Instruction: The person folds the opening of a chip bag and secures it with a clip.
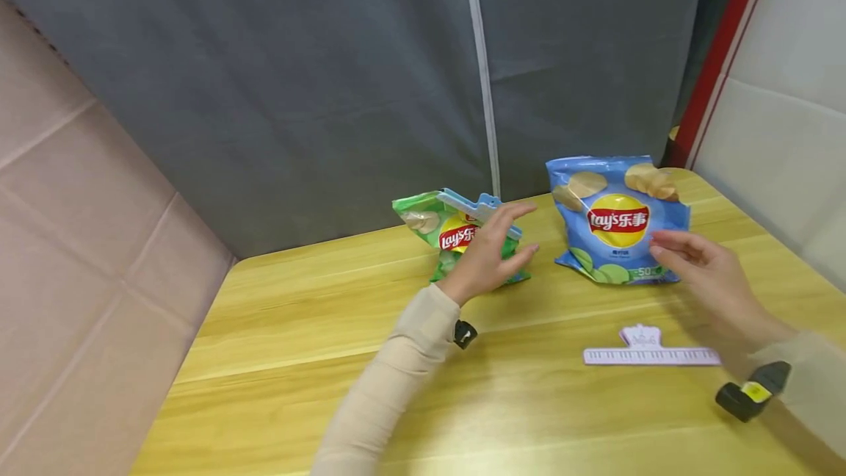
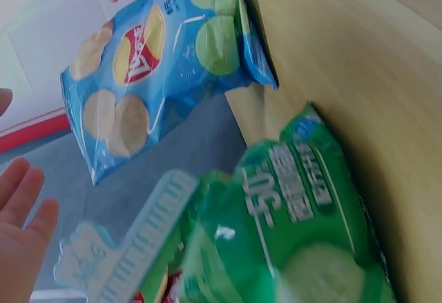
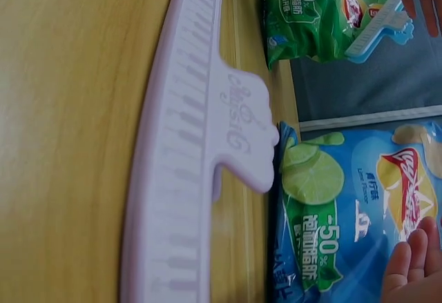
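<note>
A green Lay's chip bag stands on the table with a light blue piano-key clip across its top. My left hand is in front of this bag, thumb and fingers spread apart, holding nothing. To the right a blue lime-flavored Lay's bag stands upright. My right hand is at its lower right, fingers loosely extended; in the right wrist view the fingers overlap the bag's front, and whether they touch it I cannot tell. A lilac piano-key clip lies flat nearer me.
The wooden table backs onto a dark grey curtain with a pale vertical strip. A pinkish padded panel borders the left side. On the right is a white panel with a red edge.
</note>
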Motion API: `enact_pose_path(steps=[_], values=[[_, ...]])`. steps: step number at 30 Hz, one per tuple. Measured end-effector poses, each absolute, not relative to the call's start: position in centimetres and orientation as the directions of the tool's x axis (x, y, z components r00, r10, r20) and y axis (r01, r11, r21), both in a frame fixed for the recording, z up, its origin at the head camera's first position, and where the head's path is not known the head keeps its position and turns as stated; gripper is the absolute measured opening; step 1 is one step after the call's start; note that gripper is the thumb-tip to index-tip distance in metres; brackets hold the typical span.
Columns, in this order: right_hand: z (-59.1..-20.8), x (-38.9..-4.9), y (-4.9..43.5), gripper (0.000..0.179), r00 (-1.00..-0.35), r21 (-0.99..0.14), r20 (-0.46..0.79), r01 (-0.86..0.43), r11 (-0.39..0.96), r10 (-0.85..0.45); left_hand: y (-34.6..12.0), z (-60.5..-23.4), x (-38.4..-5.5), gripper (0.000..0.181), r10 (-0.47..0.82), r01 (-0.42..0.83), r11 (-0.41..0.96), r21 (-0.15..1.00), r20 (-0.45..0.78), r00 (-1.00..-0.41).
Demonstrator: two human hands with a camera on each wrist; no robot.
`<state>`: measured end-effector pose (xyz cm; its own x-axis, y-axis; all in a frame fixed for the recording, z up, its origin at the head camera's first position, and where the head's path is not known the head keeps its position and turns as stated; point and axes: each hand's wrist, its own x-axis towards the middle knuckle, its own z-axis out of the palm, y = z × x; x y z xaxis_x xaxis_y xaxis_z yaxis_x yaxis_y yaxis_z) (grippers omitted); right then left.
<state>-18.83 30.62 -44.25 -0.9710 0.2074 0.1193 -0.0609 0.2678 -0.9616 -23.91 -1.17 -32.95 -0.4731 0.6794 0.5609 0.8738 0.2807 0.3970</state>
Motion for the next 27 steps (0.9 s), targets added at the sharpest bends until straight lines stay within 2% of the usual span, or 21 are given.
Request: enact_pose_path(steps=[6,10,15,17,20,24,27], values=[[-42.9,-17.6,31.1,0.048,-0.965,-0.963,0.075,-0.005,0.269,0.252,0.6,-33.1,-24.0,0.052,0.734,0.878,0.292,0.38,0.5,-0.461],[-42.6,-17.1,31.6,0.047,-0.96,-0.98,0.046,0.009,0.197,0.275,2.0,-33.2,-24.0,0.056,0.768,0.888,0.322,0.328,0.458,-0.448],[-43.3,-17.3,32.0,0.044,-0.944,-0.996,0.045,-0.068,-0.061,0.327,3.5,-32.9,-23.8,0.06,0.787,0.879,0.388,0.276,0.396,-0.472],[-42.9,-17.0,31.8,0.041,-0.942,-0.976,0.017,-0.089,-0.199,0.336,4.0,-32.6,-23.8,0.062,0.785,0.868,0.412,0.276,0.377,-0.492],[-41.7,-16.4,31.2,0.031,-0.945,-0.937,-0.023,-0.093,-0.336,0.327,4.8,-32.0,-24.1,0.063,0.78,0.857,0.431,0.282,0.361,-0.511],[-40.2,-15.8,30.6,0.019,-0.95,-0.897,-0.032,-0.109,-0.428,0.31,5.8,-31.1,-24.6,0.062,0.775,0.847,0.449,0.284,0.349,-0.528],[-39.6,-15.6,30.4,0.017,-0.956,-0.877,-0.031,-0.113,-0.467,0.29,6.4,-30.6,-25.0,0.062,0.765,0.827,0.474,0.303,0.324,-0.557]])
